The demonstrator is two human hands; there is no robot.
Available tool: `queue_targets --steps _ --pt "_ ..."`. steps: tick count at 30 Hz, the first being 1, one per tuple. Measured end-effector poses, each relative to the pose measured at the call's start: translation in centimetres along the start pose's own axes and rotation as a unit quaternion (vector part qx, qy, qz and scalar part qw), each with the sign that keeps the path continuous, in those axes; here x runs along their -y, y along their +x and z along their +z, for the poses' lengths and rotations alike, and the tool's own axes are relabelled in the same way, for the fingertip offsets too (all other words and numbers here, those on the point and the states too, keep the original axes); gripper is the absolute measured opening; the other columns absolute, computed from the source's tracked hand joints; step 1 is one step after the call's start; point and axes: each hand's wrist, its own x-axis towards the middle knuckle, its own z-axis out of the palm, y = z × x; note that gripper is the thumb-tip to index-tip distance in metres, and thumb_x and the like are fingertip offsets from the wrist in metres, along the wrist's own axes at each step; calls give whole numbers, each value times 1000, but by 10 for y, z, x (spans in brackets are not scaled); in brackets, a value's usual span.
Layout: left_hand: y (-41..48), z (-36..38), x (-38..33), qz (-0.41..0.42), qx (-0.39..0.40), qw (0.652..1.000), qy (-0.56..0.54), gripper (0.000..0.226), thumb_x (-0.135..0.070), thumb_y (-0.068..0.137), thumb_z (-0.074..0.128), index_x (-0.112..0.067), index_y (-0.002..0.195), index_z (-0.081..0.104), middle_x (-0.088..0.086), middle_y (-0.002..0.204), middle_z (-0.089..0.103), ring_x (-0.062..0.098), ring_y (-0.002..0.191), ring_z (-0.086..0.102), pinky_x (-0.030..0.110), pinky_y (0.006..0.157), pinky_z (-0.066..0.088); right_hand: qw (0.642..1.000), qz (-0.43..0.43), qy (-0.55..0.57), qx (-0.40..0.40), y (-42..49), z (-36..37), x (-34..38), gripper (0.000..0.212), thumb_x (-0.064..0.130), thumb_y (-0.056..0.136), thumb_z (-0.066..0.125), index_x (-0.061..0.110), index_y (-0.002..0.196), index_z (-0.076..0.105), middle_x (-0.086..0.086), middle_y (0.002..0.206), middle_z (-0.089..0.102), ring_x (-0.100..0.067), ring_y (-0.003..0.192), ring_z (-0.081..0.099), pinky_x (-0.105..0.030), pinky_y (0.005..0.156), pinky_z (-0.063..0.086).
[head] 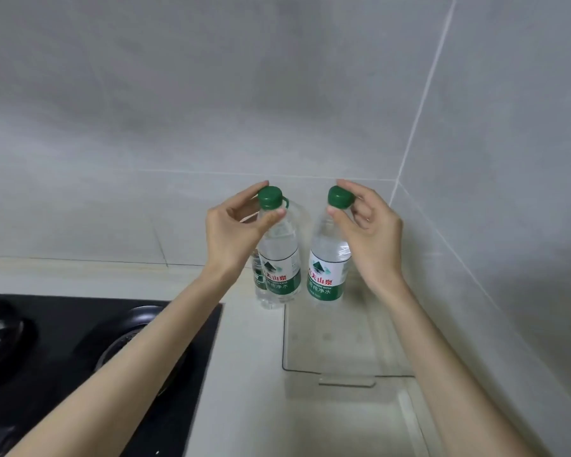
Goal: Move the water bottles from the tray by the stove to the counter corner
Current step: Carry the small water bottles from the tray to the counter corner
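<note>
— What have I got hold of?
— Two clear plastic water bottles with green screw caps and green-and-white labels, upright just below the middle of the frame: the left bottle (279, 258) and the right bottle (327, 265). My left hand (234, 229) pinches the first at the neck under its cap, and my right hand (368, 225) pinches the other the same way

— How will they handle?
— They look full, so I'd judge them heavy for such thin, smooth walls, which would dent and slip. The stiff neck is the sound hold. A third bottle (257, 275) hides behind the left one

— Around them?
— The right bottle is at the far end of the clear hard-plastic tray (283, 341); whether it's inside, I cannot tell. The left one is over the pale smooth counter (244, 374). A glossy black glass stove (63, 374) sits lower left, with grey matte wall tiles (178, 110) above
</note>
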Motion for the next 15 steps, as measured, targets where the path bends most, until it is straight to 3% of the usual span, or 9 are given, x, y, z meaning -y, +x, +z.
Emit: queue_targets --steps 10,15 --pt "-82 -123 -71 14 -122 991 57 48 -6 67 83 -23 110 70 -14 91 74 3 92 70 18 83 54 980 -28 71 182 -60 77 63 38 -1 82 70 17 115 65 3 104 72 -4 98 67 -18 92 50" --pt "-138 -187 -95 9 -198 977 72 49 -6 68 83 -22 112 69 -15 89 73 0 88 70 10 73 51 957 -36 88 272 -101 129 91 40 1 81 72 20 116 64 2 104 73 -5 96 69 -23 92 53"
